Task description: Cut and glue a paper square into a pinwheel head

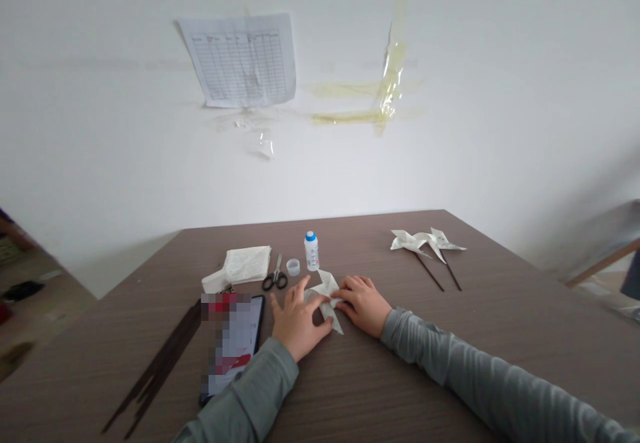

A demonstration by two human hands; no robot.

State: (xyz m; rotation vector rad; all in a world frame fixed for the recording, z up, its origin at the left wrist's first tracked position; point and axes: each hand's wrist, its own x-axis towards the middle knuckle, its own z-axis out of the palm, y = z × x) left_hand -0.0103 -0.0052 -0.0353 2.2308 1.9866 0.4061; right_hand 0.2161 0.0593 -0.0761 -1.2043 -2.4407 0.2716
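A folded white paper piece (326, 294) with pointed flaps lies on the brown wooden table (450, 363) in front of me. My left hand (296, 323) rests on its left side, fingers spread and pressing down on the paper. My right hand (363, 304) is on its right side, fingers curled and pinching a flap. Both sleeves are grey.
Behind the hands stand a small white glue bottle (311, 251) with a blue top, its loose cap (293, 267) and scissors (276, 275). A paper stack (240, 266), a phone (234, 346) and several dark sticks (160, 366) lie left. Two finished paper pinwheels (425, 241) lie far right.
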